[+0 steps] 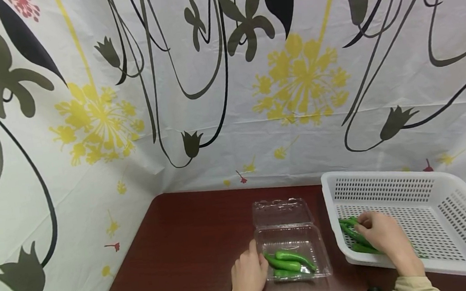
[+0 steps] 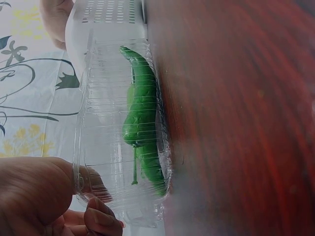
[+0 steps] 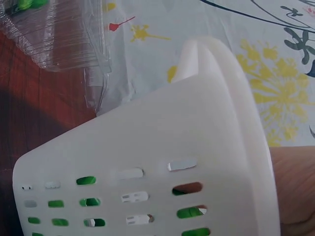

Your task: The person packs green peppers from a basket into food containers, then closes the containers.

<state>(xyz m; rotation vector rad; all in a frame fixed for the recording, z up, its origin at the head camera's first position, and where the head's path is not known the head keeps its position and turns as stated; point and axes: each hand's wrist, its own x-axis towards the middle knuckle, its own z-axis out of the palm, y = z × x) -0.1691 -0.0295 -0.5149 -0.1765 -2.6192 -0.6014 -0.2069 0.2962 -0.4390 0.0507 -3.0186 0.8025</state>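
Observation:
A clear plastic clamshell box point(image 1: 282, 235) stands with its lid folded back on the dark red table. Several green chili peppers point(image 1: 286, 264) lie in its base. At the box's left edge is my left hand point(image 1: 248, 272); in the left wrist view its thumb and fingers pinch the rim point(image 2: 78, 167). My right hand point(image 1: 383, 234) reaches into the white plastic basket point(image 1: 453, 217), fingers bent, its fingertips at the end of a green chili pepper point(image 1: 347, 221). More peppers lie below it. The right wrist view shows only the wrist point(image 3: 295, 187) behind the basket wall, with the fingers hidden.
The table point(image 1: 184, 250) is dark red wood, with the box left of the basket. A patterned white cloth point(image 1: 219, 95) hangs behind and to the left. Green shows through the slots of the basket wall point(image 3: 147, 142). A dark device sits at the right wrist.

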